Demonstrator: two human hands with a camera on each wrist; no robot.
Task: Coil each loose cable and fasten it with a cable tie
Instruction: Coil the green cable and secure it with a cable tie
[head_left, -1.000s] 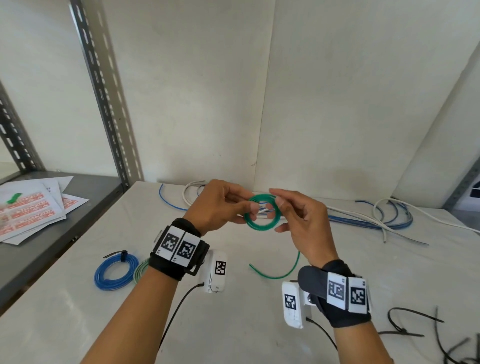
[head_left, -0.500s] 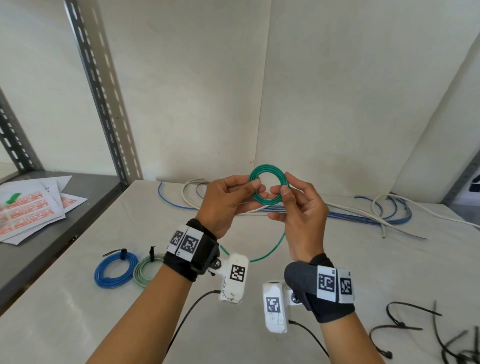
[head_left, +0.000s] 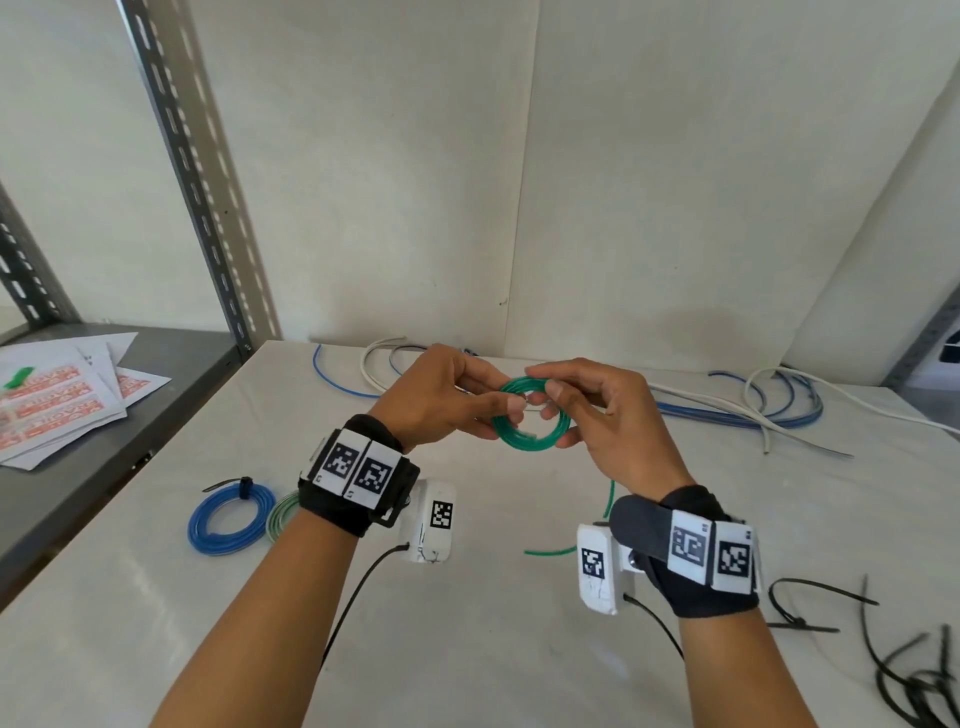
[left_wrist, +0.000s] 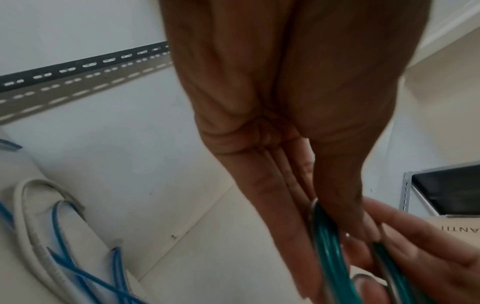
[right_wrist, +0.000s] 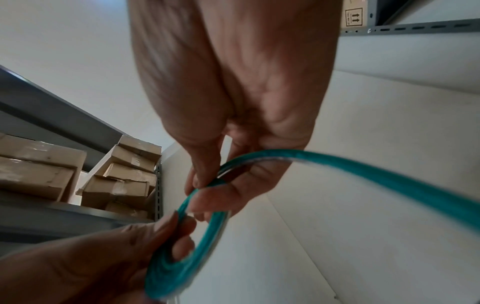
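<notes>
Both hands hold the green cable coil (head_left: 530, 415) between them above the worktop (head_left: 493, 623): the left hand (head_left: 436, 400) pinches its left side, the right hand (head_left: 608, 415) apparently its top; the loose tail (head_left: 550, 550) trails below the right wrist.

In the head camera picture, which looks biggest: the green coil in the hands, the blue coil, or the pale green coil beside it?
1. blue coil
2. green coil, nearly as wide; raised nearer the camera, so unsure
3. pale green coil, mostly hidden behind the wrist

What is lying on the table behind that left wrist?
A blue coil with a black tie lies there. Beside it, a pale green coil shows only partly; the left hand's wristband covers the rest.
</notes>
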